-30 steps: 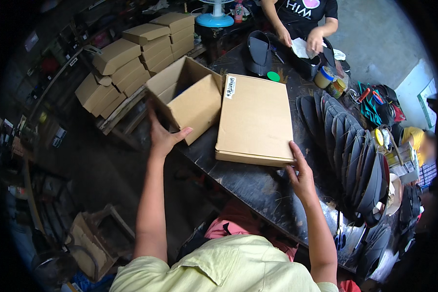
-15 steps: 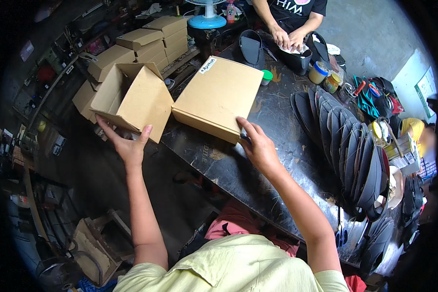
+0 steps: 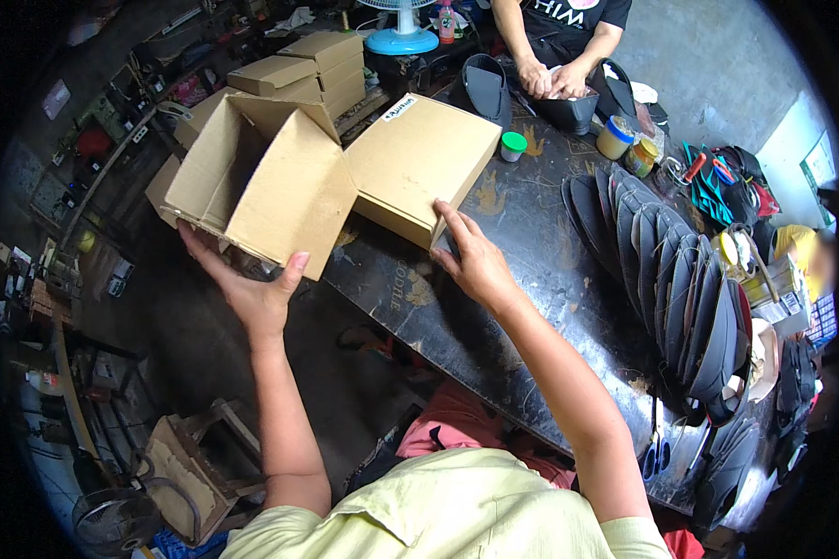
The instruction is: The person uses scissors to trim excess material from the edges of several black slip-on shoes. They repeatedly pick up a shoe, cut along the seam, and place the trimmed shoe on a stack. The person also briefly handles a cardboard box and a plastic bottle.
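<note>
My left hand (image 3: 252, 300) grips the lower edge of an open brown cardboard box (image 3: 298, 200), thumb on its outer flap and fingers underneath. The box is tilted, its opening facing up and left, and its inside looks dark. My right hand (image 3: 477, 265) holds the near right corner of a closed cardboard box (image 3: 429, 149), index finger on the lid and thumb low at the side. That closed box lies on the black table (image 3: 494, 340), a white label on its far left corner. Its left end touches or sits just behind the open box's flap.
More cardboard boxes (image 3: 322, 58) are stacked at the far left. A green-lidded jar (image 3: 513, 146) stands beside the closed box. Black curved pieces (image 3: 657, 289) form a row on the right, near scissors (image 3: 657, 447). Across the table, a person's hands (image 3: 555, 82) work on a black item.
The open box has shifted right and nearer me in my left hand. My right hand and the closed box's near corner have moved slightly left.
</note>
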A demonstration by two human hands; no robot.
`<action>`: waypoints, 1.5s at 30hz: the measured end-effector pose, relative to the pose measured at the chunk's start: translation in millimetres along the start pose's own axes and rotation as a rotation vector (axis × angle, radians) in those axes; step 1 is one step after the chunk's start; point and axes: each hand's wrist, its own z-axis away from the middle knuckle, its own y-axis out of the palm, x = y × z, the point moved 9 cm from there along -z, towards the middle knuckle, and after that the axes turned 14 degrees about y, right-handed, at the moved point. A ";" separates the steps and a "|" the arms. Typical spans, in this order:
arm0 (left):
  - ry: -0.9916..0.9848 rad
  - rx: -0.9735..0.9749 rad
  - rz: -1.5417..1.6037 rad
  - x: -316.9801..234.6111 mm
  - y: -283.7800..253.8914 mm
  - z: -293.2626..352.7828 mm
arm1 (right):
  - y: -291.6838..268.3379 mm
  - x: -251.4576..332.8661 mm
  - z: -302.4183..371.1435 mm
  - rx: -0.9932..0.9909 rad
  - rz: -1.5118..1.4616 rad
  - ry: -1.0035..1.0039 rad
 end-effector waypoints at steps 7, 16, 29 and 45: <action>-0.192 0.226 0.145 -23.5 45.1 41.6 | -21.5 -34.2 46.4 0.084 -0.138 0.035; 0.112 0.492 0.490 -144.6 158.2 107.4 | -119.2 -145.9 150.0 -0.069 -0.576 0.472; 0.197 0.537 0.425 -155.8 189.4 140.4 | -136.4 -121.1 186.1 -0.155 -0.460 0.412; 0.303 0.428 0.436 -162.2 183.9 136.5 | -138.5 -101.2 176.8 -0.160 -0.494 0.306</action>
